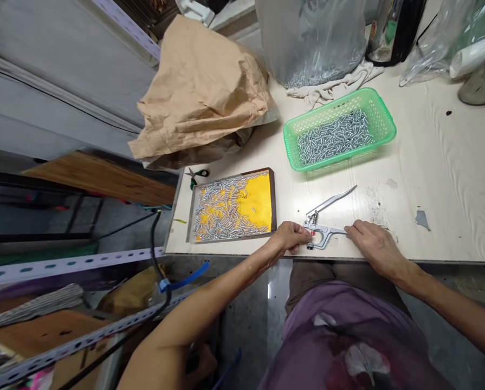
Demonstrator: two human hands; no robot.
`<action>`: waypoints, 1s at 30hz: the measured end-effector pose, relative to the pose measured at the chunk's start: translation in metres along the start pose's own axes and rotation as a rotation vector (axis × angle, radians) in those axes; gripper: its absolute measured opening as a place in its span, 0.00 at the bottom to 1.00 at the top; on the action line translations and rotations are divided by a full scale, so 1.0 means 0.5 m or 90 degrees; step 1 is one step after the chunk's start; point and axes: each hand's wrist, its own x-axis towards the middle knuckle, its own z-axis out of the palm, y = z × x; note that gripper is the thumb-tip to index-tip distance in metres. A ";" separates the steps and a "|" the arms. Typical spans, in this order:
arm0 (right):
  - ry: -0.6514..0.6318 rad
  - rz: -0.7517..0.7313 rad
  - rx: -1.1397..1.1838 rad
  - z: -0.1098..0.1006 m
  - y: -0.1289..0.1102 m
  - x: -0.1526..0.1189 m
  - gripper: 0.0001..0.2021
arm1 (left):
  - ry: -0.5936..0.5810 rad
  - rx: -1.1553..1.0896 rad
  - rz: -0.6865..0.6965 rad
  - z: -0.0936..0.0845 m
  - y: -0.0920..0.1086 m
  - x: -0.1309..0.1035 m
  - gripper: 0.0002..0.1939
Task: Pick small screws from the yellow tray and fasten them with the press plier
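Snap pliers of silvery metal, with a spring and a red part near the jaws, lie near the table's front edge with their handles spread. My right hand is closed around the end of the lower handle. At the jaws, my left hand has its fingers pinched together; whatever is between them is too small to make out. Left of that hand is a shallow tray with a yellow bottom, holding many small silvery metal pieces. Behind the pliers stands a green plastic basket of similar metal pieces.
Green-handled scissors lie beyond the tray's left corner. A crumpled brown paper bag stands at the back left. Behind the basket are a large clear plastic bag and a pale cloth. A metal-lidded jar stands far right.
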 end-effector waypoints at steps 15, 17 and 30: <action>-0.071 -0.005 0.059 -0.017 0.019 0.017 0.12 | -0.021 0.034 -0.062 0.005 0.020 -0.009 0.05; -0.067 -0.007 0.046 -0.018 0.037 0.028 0.24 | -0.019 0.040 -0.067 0.006 0.022 -0.012 0.04; -0.099 -0.065 0.017 -0.011 0.091 0.104 0.42 | -0.010 0.028 -0.069 0.012 0.019 -0.018 0.09</action>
